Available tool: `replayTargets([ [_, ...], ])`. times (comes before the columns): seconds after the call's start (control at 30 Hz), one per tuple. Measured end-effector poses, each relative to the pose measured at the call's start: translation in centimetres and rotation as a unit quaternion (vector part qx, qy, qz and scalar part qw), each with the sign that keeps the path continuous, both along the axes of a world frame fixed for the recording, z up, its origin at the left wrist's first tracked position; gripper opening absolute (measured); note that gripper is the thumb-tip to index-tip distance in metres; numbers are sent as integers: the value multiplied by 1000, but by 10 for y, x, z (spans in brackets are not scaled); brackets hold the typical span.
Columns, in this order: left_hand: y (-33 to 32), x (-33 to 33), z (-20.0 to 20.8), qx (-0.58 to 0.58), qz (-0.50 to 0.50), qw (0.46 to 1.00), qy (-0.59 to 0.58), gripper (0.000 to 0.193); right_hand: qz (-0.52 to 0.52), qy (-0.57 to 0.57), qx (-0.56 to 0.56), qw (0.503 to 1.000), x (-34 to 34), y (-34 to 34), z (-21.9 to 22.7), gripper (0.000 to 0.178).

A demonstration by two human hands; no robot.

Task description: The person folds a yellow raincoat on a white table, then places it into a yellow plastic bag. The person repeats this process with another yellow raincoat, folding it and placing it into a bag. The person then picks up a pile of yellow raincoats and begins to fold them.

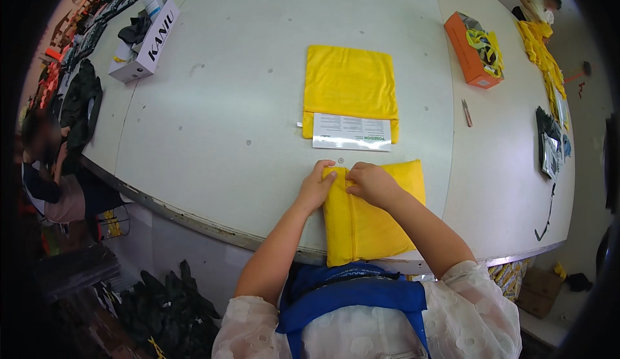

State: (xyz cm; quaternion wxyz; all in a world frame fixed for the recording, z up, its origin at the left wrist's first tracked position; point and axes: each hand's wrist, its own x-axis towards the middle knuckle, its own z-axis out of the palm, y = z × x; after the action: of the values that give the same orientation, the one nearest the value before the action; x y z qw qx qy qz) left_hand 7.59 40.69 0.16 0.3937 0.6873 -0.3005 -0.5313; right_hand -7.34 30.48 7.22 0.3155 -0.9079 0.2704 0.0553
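A padded yellow fabric pouch (382, 230) lies at the table's near edge, with a straight zipper-like seam (352, 226) running down its left side. My left hand (316, 186) pinches the pouch's upper left corner between thumb and fingers. Close beside it, my right hand (373, 183) has its fingers closed at the upper end of that seam; whether they grip a small zipper pull is hidden. Just beyond my hands lies a second yellow pouch (351, 81), flat, with a white printed card (352, 133) across its near end.
An orange box (460, 46) of yellow straps stands far right, with small thread snips (467, 113) nearer. A white box (147, 44) sits far left. Dark packaged items (549, 141) lie at the right edge. One person (48, 178) sits at left; another (537, 5) is far right.
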Motion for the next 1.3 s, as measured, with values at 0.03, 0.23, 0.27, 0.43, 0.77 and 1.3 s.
replayTargets([
  [0.03,0,1,0,3,1,1000,2,26,7,5,-8,1000,0,1,-2,21],
  [0.23,-1,1,-1,14,10,999,37,26,50,-11,-69,996,-1,2,-14,15],
  [0.27,-1,1,0,20,7,999,34,26,57,-11,-80,995,0,1,-15,13],
  [0.43,0,2,-2,5,11,1000,17,29,77,-11,-129,989,2,4,-21,9],
  [0.77,1,0,-4,-6,8,1000,2,26,94,-34,-163,981,2,7,-13,8],
  [1.3,42,-51,47,-35,7,915,-401,68,4,-167,-222,961,-33,13,-3,32],
])
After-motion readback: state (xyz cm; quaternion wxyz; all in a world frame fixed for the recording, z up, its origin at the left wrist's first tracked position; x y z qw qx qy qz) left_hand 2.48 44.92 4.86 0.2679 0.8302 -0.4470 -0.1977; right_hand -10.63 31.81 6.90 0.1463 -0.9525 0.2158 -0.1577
